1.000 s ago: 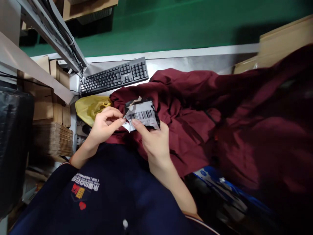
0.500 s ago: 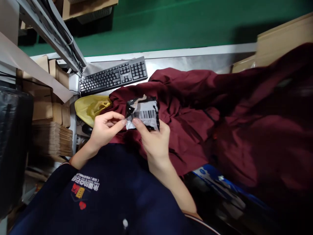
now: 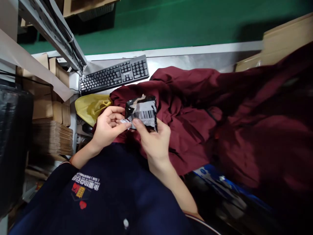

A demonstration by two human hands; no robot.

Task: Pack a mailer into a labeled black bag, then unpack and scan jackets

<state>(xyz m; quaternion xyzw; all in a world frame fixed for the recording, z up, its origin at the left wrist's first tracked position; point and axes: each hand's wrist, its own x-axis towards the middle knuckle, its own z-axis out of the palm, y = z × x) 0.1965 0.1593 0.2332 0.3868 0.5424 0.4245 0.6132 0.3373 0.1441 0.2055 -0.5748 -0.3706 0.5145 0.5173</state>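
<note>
My right hand (image 3: 153, 140) grips a torn black plastic mailer piece (image 3: 141, 111) that carries a grey barcode label. My left hand (image 3: 107, 127) pinches the label's lower left corner, thumb and fingers closed on its peeling edge. Both hands hover over a heap of dark red garment (image 3: 207, 120) spread across the metal table (image 3: 186, 60). The rest of the mailer is hidden behind my right fingers.
A black keyboard (image 3: 113, 75) lies at the table's back left. A yellow plastic bag (image 3: 90, 106) sits left of my hands. Flattened cardboard boxes (image 3: 52, 137) are stacked at the left, and more cardboard (image 3: 281, 42) stands at the back right. A blue printed package (image 3: 220, 184) lies by my right elbow.
My left hand has slid right and closed further on the label's corner. The mailer piece has tilted slightly and moved a little toward me.
</note>
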